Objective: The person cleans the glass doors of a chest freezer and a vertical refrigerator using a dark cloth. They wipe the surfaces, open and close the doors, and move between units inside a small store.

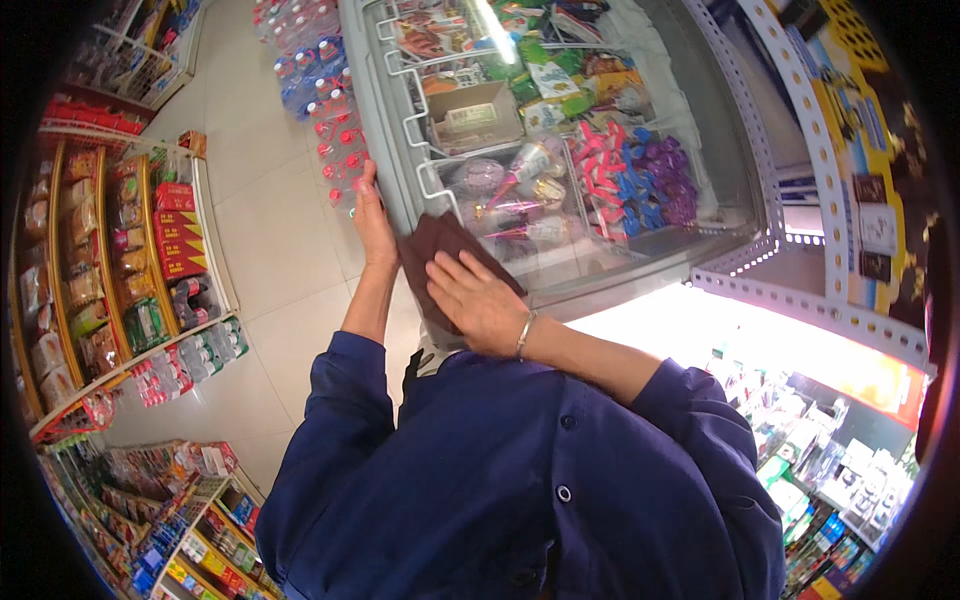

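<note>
My right hand (484,307) lies flat, fingers spread, on a folded dark brown cloth (442,262) at the near left corner of a chest freezer's top. At the freezer's left edge my left hand (375,221) is upright, its palm against the side by the frame (386,161), fingers pointing away from me. Under the glass lid, a wire basket holds wrapped ice-cream cones (525,202) beside pink, blue and purple packages (626,180). Farther back are an open cardboard box (472,120) and green packets (551,82). What lies beneath the cloth is hidden.
Shrink-wrapped bottles (341,142) stand on the tiled floor (255,195) along the freezer's left side. Snack shelves (105,255) line the far left, with bottle packs (187,360) at their foot. A perforated metal rack (814,150) rises on the right, above a brightly lit goods display (825,442).
</note>
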Motion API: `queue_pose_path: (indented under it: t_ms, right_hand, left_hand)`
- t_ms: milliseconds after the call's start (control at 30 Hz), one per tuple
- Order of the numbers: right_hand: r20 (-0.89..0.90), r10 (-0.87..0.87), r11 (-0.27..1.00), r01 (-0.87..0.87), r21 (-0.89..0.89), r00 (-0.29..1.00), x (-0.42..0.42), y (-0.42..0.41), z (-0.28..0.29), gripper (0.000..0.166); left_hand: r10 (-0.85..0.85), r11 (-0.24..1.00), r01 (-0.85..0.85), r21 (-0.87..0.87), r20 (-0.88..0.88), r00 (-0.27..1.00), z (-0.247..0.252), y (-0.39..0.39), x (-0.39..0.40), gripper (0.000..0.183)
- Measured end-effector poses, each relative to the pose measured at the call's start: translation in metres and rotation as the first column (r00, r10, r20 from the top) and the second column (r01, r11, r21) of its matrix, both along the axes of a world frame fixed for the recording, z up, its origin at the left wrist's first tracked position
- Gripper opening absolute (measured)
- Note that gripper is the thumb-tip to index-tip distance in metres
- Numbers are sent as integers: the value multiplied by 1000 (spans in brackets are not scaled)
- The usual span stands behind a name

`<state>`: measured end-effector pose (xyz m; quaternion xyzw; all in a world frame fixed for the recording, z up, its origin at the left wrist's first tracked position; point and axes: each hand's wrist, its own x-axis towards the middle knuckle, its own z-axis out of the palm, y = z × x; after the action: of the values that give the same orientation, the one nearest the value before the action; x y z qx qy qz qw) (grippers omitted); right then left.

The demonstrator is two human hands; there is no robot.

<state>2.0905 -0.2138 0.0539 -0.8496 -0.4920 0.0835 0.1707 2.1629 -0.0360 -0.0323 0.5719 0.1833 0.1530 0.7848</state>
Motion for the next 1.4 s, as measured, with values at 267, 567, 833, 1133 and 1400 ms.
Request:
queue_pose_path:
  t_ms: [267,567,833,1133,1400]
  right_hand:
    - [48,34,990,-28,-136,998,-43,-29,9,31]
    - [331,-258,650,416,-635,908,25,-101,58,21]
    - [552,-829,-181,886,-426,96,137,-268,31,32]
    - [261,-808,-586,770,-254,-529,196,-297,41,57]
    - [251,-886,-434,887,-157,-390,225,-316,38,56]
  left_hand:
    - [-21,948,40,315,-63,998,-9,4,-4,50]
    - [-25,938,24,346,-3,1000,-17,4,0,48]
    - [-64,933,75,351,-43,997,-4,-5,0,46]
    - [-106,891,116,439,-49,993,6,-3,-2,47]
    - [-103,893,108,437,-36,994,-6,-2,0,51]
